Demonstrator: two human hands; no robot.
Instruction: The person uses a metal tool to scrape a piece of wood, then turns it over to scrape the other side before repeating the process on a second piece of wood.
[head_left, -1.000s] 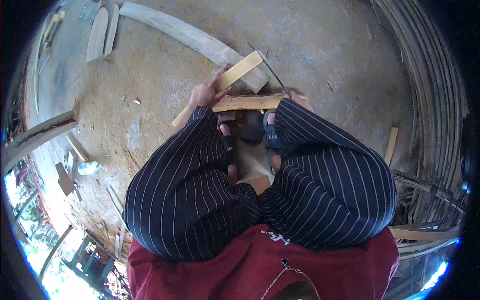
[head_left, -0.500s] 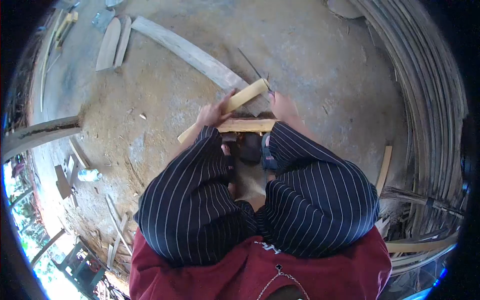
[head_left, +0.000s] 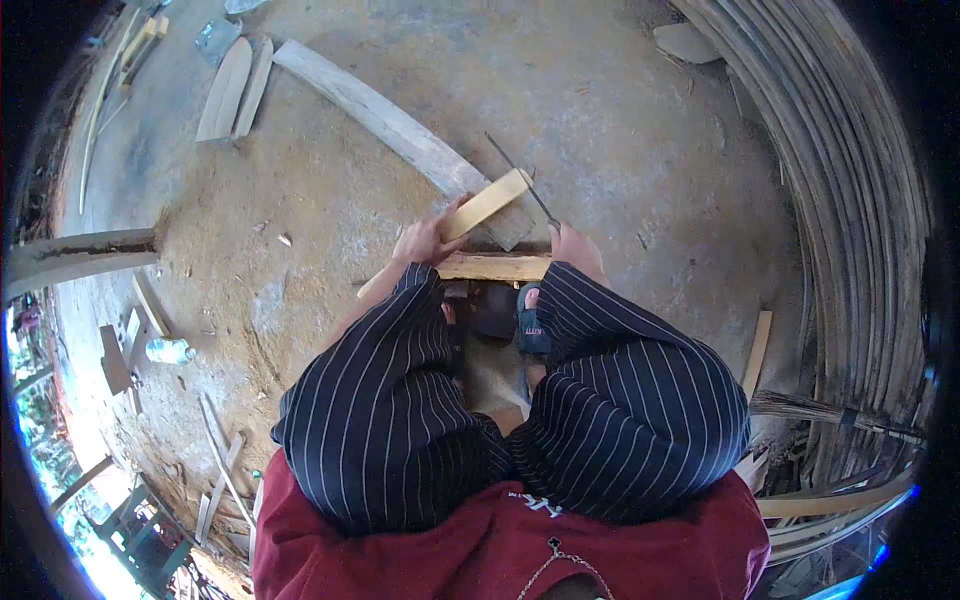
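Observation:
My left hand (head_left: 424,238) is closed around the lower part of a pale wooden strip (head_left: 488,205), which slants up to the right. In my right hand (head_left: 577,248) is the near end of a long, thin, dark file-like tool (head_left: 515,167). The tool crosses right at the upper end of the strip. Below both hands, a thicker piece of wood (head_left: 495,267) lies crosswise between my knees. A dark, rounded object (head_left: 493,310) sits beneath it, between my feet.
A long weathered plank (head_left: 385,112) runs along the ground beyond my hands. Two shaped boards (head_left: 225,90) lie at the far left. Long bundled strips (head_left: 840,180) line the right side. A plastic bottle (head_left: 170,351) and wood scraps are at left, a broom (head_left: 815,408) at right.
My right hand has drawn the thin tool back toward me and slightly right along the strip's end. My left hand keeps its hold, and the strip's upper end sits slightly lower.

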